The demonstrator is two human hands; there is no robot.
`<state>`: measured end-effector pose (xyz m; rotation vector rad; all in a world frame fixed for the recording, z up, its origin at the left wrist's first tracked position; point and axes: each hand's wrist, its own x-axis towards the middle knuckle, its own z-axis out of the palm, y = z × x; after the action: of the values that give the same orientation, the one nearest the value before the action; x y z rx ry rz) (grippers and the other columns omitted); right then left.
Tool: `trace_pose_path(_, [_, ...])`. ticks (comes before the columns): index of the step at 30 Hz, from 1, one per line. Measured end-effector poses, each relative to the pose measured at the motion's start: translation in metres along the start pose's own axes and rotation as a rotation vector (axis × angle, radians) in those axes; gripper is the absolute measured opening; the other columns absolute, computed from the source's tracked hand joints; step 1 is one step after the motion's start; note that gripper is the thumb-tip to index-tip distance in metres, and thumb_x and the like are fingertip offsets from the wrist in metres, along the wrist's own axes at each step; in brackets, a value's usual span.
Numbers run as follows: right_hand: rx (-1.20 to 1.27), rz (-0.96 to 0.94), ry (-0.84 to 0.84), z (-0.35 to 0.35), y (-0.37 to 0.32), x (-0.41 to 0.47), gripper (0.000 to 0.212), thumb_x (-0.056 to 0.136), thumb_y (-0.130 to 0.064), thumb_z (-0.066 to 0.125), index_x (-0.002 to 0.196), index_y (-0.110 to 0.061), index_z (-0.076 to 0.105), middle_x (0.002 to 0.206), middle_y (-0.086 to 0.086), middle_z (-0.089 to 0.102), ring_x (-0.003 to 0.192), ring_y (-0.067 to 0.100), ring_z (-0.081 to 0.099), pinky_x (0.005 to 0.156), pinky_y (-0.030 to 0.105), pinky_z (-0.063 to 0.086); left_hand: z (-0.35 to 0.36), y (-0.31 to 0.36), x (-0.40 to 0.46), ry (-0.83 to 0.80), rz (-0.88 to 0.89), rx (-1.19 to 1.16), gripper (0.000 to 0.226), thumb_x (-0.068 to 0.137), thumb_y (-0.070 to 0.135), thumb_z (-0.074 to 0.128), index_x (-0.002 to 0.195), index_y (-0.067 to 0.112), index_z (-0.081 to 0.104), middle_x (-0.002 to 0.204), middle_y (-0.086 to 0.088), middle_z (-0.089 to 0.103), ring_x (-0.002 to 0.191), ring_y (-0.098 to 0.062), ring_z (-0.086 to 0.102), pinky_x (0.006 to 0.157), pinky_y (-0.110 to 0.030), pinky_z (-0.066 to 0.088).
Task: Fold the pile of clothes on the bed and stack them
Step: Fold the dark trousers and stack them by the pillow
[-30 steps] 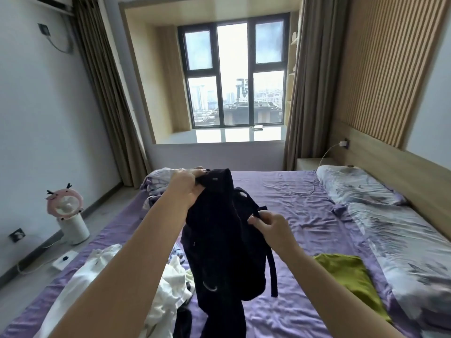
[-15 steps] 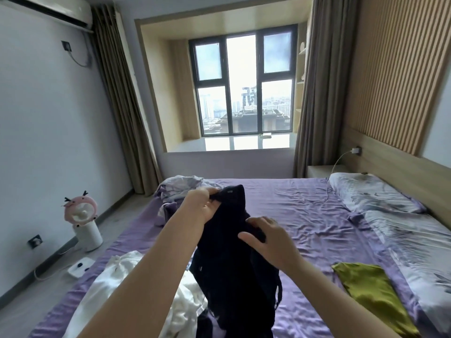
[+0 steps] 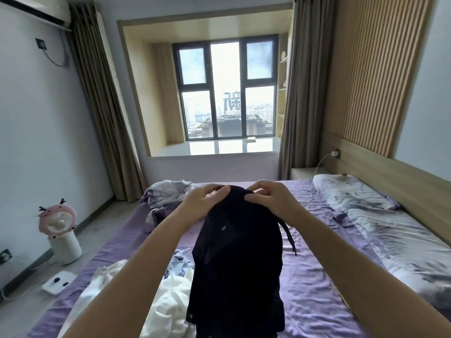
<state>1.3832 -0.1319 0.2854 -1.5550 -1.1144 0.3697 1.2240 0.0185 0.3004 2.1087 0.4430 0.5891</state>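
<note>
A dark navy garment [image 3: 238,259] hangs in the air in front of me, above the purple bed [image 3: 314,289]. My left hand [image 3: 203,202] pinches its top edge on the left. My right hand [image 3: 271,200] grips the same top edge on the right, close beside the left. A thin dark strap [image 3: 289,236] dangles from the garment's right side. Below it lies a pile of white and patterned clothes [image 3: 170,296] on the bed's near left part. My right forearm hides nearly all of the green garment; only a sliver [image 3: 346,304] shows.
A crumpled lilac sheet [image 3: 168,195] lies at the bed's far left. Pillows and a patterned quilt [image 3: 390,230] run along the right by the wooden headboard. A pink fan [image 3: 58,228] and a white device [image 3: 57,284] stand on the floor at left.
My right hand has risen from the garment's middle to its top edge, next to the left hand. The garment now hangs higher, and the camera has tilted up.
</note>
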Motion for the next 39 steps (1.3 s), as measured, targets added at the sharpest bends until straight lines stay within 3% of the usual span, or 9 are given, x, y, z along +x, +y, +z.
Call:
trace_pose_path(3, [-0.075,-0.047,-0.016,0.003,-0.007,0.0,0.009,0.083,-0.017,0.07,0.087,-0.025,0.071,0.077,-0.001,0.075,0.07,0.012,0.07,0.061,0.021,0.054,0.021,0.02,0.005,-0.058,0.134,0.162,0.046,0.082,0.048,0.068,0.125,0.035,0.058,0.114,0.017,0.061,0.105,-0.002,0.057,0.088,-0.019,0.041])
trace_pose_path(9, [-0.05,0.027,0.092,-0.014,0.024,-0.033,0.021,0.079,-0.016,0.075,0.092,-0.022,0.06,0.078,-0.001,0.073,0.07,0.009,0.067,0.064,0.018,0.052,0.052,0.03,0.018,-0.18,0.119,0.441,0.027,0.084,0.034,0.07,0.107,0.02,0.072,0.089,0.004,0.066,0.084,-0.011,0.057,0.065,-0.017,0.037])
trace_pose_path(13, [-0.16,0.178,0.098,-0.017,0.078,-0.076,0.026,0.077,-0.009,0.076,0.092,-0.026,0.062,0.077,-0.011,0.068,0.074,0.006,0.063,0.067,0.017,0.048,0.06,0.026,0.024,-0.082,0.044,0.318,0.02,0.089,0.028,0.063,0.094,0.01,0.069,0.088,-0.003,0.064,0.08,-0.017,0.057,0.062,-0.024,0.04])
trace_pose_path(16, [-0.362,0.3,0.101,-0.02,0.118,-0.108,0.012,0.082,-0.017,0.072,0.092,-0.019,0.068,0.081,-0.01,0.065,0.078,0.008,0.061,0.062,0.011,0.041,0.052,0.028,0.031,0.03,-0.017,0.103,0.023,0.087,0.031,0.066,0.087,0.008,0.064,0.081,-0.004,0.061,0.076,-0.019,0.056,0.067,-0.031,0.045])
trace_pose_path(21, [-0.487,0.392,0.128,-0.038,0.118,-0.113,0.012,0.09,-0.024,0.063,0.099,-0.019,0.068,0.082,-0.007,0.064,0.081,0.012,0.06,0.058,0.007,0.038,0.033,0.021,0.034,0.169,0.005,0.117,0.024,0.085,0.032,0.069,0.083,0.009,0.061,0.081,-0.004,0.06,0.079,-0.022,0.057,0.065,-0.03,0.042])
trace_pose_path(25, [-0.613,0.333,0.082,-0.062,0.089,-0.107,0.026,0.091,-0.011,0.059,0.116,-0.014,0.066,0.108,0.004,0.069,0.1,0.017,0.063,0.086,0.028,0.046,0.01,0.004,0.023,0.187,0.053,0.099,0.023,0.087,0.025,0.069,0.108,0.019,0.063,0.098,-0.005,0.06,0.096,-0.025,0.058,0.082,-0.032,0.045])
trace_pose_path(29, [-0.646,0.289,0.194,-0.087,0.061,-0.106,0.027,0.091,-0.008,0.06,0.116,-0.014,0.068,0.103,0.003,0.071,0.074,-0.002,0.06,0.065,0.006,0.043,-0.012,-0.012,0.011,0.033,0.155,0.258,0.028,0.087,0.022,0.068,0.112,0.031,0.06,0.115,-0.006,0.059,0.107,-0.022,0.053,0.088,-0.029,0.038])
trace_pose_path(34, [-0.624,0.361,0.32,-0.104,0.032,-0.103,0.019,0.092,-0.015,0.057,0.103,-0.02,0.072,0.072,-0.003,0.067,0.054,0.007,0.064,0.04,0.023,0.051,-0.021,-0.021,0.003,-0.173,0.144,0.292,0.015,0.081,0.036,0.074,0.089,0.042,0.063,0.113,0.0,0.059,0.106,-0.017,0.055,0.09,-0.031,0.041])
trace_pose_path(39, [-0.342,0.328,0.447,-0.108,0.011,-0.101,0.019,0.092,-0.003,0.057,0.106,-0.006,0.07,0.095,0.014,0.068,0.073,0.031,0.068,0.061,0.041,0.06,-0.019,-0.023,0.013,-0.189,0.038,0.383,0.025,0.077,0.041,0.076,0.072,0.019,0.065,0.071,-0.003,0.065,0.07,-0.021,0.062,0.063,-0.031,0.047])
